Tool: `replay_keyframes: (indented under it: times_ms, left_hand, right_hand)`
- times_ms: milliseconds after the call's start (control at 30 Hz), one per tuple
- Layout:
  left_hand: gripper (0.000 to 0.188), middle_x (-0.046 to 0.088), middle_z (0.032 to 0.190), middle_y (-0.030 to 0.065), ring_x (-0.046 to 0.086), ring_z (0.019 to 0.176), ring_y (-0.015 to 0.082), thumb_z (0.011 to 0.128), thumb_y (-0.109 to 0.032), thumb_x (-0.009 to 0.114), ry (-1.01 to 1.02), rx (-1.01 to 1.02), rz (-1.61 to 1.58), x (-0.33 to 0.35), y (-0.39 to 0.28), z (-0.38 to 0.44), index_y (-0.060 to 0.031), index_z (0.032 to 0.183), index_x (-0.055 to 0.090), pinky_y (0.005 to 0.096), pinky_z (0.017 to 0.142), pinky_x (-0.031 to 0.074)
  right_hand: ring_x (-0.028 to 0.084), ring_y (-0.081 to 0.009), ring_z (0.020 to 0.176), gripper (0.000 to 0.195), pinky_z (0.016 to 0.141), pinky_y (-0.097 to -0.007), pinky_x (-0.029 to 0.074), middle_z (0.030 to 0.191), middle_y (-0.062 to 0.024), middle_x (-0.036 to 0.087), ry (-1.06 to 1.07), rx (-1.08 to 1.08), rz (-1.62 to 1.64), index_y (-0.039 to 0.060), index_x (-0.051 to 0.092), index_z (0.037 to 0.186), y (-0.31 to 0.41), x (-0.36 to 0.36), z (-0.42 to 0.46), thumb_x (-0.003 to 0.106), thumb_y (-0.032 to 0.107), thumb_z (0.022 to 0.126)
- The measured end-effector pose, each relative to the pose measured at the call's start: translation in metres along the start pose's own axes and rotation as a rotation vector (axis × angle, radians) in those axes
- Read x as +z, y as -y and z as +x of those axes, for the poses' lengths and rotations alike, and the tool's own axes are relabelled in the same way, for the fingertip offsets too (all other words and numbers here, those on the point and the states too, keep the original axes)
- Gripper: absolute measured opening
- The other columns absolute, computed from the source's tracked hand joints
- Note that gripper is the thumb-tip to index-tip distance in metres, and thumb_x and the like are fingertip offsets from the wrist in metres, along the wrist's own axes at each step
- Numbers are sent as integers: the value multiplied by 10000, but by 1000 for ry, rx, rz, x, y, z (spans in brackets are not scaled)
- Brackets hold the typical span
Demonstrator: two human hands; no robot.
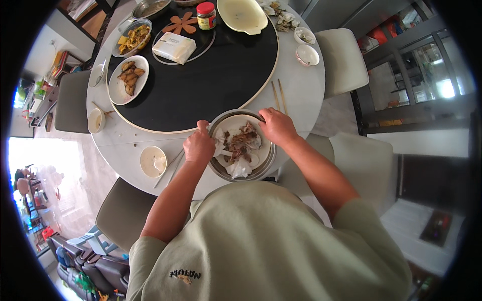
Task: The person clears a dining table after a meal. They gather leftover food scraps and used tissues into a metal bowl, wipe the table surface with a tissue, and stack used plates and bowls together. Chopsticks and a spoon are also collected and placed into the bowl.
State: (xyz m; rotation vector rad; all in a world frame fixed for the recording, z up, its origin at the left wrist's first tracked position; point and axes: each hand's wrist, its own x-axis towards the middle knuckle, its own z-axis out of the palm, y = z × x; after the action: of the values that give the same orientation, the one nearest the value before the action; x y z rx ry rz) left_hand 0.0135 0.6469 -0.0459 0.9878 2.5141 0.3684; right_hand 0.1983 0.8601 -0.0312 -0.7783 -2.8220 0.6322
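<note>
A round metal basin (272,162) is at the table's near edge, right before me. Inside it lies a white plate (264,153) bearing meat scraps and bones (244,140), along with crumpled tissues (239,169). My left hand (199,146) grips the basin's left rim; its fingers are partly hidden, and something white, perhaps a spoon handle, pokes out beside it. On the opposite rim, toward the upper right, my right hand (278,127) has hold of the edge. Left of the basin are a used bowl (153,161) and metal chopsticks (169,168).
A black turntable (203,90) carries a plate of browned food (130,81), a tissue pack (174,47), a red-lidded jar (206,17) and a cream dish (243,15). Wooden chopsticks (279,96), small bowls (307,55) and shells (285,19) lie at right. Chairs (340,62) surround the table.
</note>
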Motion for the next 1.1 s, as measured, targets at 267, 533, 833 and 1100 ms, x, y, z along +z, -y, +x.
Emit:
replay_keyframes:
  times_ms: [267,533,833,1100]
  left_hand:
    - [503,785,1043,194,761,957,432,958,-146,627,47,32,7,-4,-5,9,-134,1427,446,554,854,584]
    - [952,795,912,176,782,843,389,950,-240,687,83,55,217,-1,-10,20,-66,1711,142,513,774,620]
    - [915,800,959,164,784,870,383,977,-242,649,113,19,230,-1,-12,12,-158,1733,142,517,826,613]
    - [838,789,1012,164,771,943,401,971,-203,660,105,-8,97,-2,-14,5,-334,1686,244,544,851,594]
  right_hand:
    - [709,-396,957,176,786,-523,594,1028,-169,695,3,-26,13,34,608,1059,3,2,-8,683,121,926]
    - [710,-376,985,215,787,-498,605,1059,-151,684,-41,-34,-14,45,607,1070,9,-2,-12,721,151,921]
    - [720,-348,963,287,783,-469,595,1031,-159,712,-58,250,187,32,643,1110,-15,-5,-37,766,200,913]
    - [758,-290,754,323,706,-424,610,903,-176,750,117,572,472,-27,614,1069,1,-3,-96,761,225,930]
